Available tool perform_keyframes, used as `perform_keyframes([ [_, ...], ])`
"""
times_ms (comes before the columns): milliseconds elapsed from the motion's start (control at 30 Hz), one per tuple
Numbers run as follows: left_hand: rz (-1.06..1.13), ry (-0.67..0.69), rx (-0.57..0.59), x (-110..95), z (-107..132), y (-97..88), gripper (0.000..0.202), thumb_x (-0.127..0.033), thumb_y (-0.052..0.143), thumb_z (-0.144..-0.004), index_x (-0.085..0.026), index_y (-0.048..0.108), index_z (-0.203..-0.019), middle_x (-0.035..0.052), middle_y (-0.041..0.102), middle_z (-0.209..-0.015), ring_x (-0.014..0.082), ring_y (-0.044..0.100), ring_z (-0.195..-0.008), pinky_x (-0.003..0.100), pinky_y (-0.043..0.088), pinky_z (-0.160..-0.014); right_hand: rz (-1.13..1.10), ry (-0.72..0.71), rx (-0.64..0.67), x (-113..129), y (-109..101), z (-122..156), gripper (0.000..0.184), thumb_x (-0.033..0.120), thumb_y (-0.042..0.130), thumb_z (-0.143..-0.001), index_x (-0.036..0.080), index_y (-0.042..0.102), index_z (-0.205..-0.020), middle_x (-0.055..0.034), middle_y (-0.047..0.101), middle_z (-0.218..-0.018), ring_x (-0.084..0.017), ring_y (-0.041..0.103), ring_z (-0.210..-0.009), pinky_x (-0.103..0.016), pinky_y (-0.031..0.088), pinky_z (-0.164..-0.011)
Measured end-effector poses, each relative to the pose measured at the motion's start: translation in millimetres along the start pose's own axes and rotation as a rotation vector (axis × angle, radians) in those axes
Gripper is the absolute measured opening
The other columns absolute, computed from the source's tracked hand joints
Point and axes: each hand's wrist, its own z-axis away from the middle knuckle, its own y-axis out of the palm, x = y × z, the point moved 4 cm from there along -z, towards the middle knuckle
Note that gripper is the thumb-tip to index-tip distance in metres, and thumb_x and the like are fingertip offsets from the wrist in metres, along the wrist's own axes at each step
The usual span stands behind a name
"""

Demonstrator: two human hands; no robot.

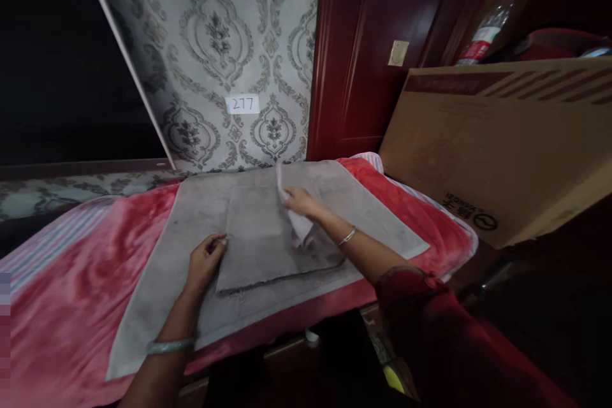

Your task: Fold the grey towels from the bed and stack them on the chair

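A smaller grey cloth [258, 229], roughly square with a dark frayed front edge, lies on top of a larger grey cloth [162, 287]. My left hand [206, 259] is at the smaller cloth's left side, with thumb and fingers pinched together at its edge. Over the right part of that cloth, my right hand [300, 201] grips a pale pinkish cloth [300, 227]. This pale cloth is bunched, with one end sticking up above the fingers and the other hanging below them. My right fingers are closed around its middle.
A red plush blanket [143, 229] lies under the grey cloths. Patterned wallpaper with a paper label [243, 104] rises behind. On the left is a dark screen [71, 64]; on the right, a big cardboard box [478, 140] and a plastic bottle [488, 29].
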Motion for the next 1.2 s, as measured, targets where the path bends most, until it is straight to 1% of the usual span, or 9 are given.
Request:
perform_keyframes([
  [100,0.006,0.025,0.012,-4,4,-1.1,0.059,-0.063,0.065,-0.063,-0.015,0.074,-0.097,0.0012,0.060,-0.071,0.0188,0.054,-0.069,0.030,0.042,-0.066,0.033,0.004,0.106,25,56,6,0.046,0.024,0.071,-0.076,0.020,0.074,-0.122,-0.0066,0.078,-0.102,-0.024,0.070,-0.097,-0.027,0.053,-0.083],
  [200,0.008,0.043,0.025,-5,5,-1.8,0.057,-0.062,0.065,-0.064,-0.016,0.074,-0.096,0.0007,0.059,-0.068,0.0189,0.054,-0.068,0.030,0.042,-0.064,0.068,0.006,0.171,30,84,14,0.044,0.027,0.071,-0.076,0.020,0.074,-0.119,-0.0081,0.078,-0.100,-0.024,0.071,-0.089,-0.028,0.053,-0.077],
  [367,0.021,0.061,0.032,-1,4,0.1,0.055,-0.060,0.063,-0.067,-0.016,0.074,-0.098,-0.0012,0.056,-0.063,0.0172,0.052,-0.063,0.029,0.040,-0.061,0.122,-0.011,0.147,29,69,6,0.038,0.014,0.063,-0.077,0.017,0.076,-0.113,-0.0056,0.078,-0.107,-0.023,0.069,-0.098,-0.025,0.051,-0.082],
  [533,0.015,0.061,0.044,1,5,2.4,0.054,-0.058,0.060,-0.070,-0.015,0.074,-0.100,-0.0030,0.052,-0.061,0.0161,0.048,-0.060,0.029,0.038,-0.060,0.160,-0.083,0.086,52,55,-8,0.039,0.014,0.056,-0.082,0.018,0.074,-0.116,-0.0017,0.076,-0.112,-0.023,0.067,-0.106,-0.026,0.050,-0.088],
  [700,0.024,0.046,0.059,2,7,3.0,0.059,-0.061,0.059,-0.069,-0.014,0.073,-0.103,-0.0041,0.048,-0.059,0.0155,0.046,-0.058,0.029,0.035,-0.059,0.198,-0.114,0.179,74,92,5,0.035,0.018,0.063,-0.079,0.018,0.075,-0.112,-0.0089,0.076,-0.115,-0.024,0.068,-0.107,-0.026,0.049,-0.086],
  [867,0.025,0.057,0.063,3,6,2.7,0.057,-0.061,0.061,-0.067,-0.017,0.073,-0.101,-0.0035,0.050,-0.061,0.0157,0.047,-0.060,0.028,0.035,-0.059,0.186,-0.103,0.251,74,117,17,0.034,0.028,0.072,-0.079,0.018,0.076,-0.112,-0.0121,0.076,-0.115,-0.026,0.070,-0.105,-0.027,0.050,-0.085],
  [933,0.018,0.069,0.062,3,6,2.6,0.056,-0.060,0.061,-0.068,-0.017,0.073,-0.101,-0.0033,0.050,-0.061,0.0158,0.047,-0.060,0.028,0.035,-0.059,0.154,-0.106,0.254,72,118,20,0.038,0.031,0.072,-0.082,0.018,0.074,-0.118,-0.0115,0.076,-0.116,-0.024,0.070,-0.104,-0.026,0.051,-0.084],
  [1033,0.009,0.080,0.056,3,7,2.4,0.054,-0.059,0.060,-0.071,-0.017,0.074,-0.102,-0.0028,0.052,-0.061,0.0162,0.048,-0.061,0.029,0.037,-0.061,0.082,-0.085,0.263,60,115,26,0.046,0.032,0.064,-0.090,0.018,0.068,-0.133,-0.0066,0.078,-0.102,-0.018,0.072,-0.081,-0.024,0.053,-0.073],
  [1200,0.008,0.083,0.051,1,9,2.2,0.050,-0.057,0.059,-0.071,-0.018,0.076,-0.097,0.0031,0.066,-0.072,0.0205,0.058,-0.071,0.031,0.044,-0.069,-0.204,0.035,0.081,2,78,46,0.045,0.024,0.055,-0.088,0.017,0.069,-0.130,-0.0022,0.075,-0.087,-0.012,0.065,-0.060,-0.021,0.051,-0.058],
])
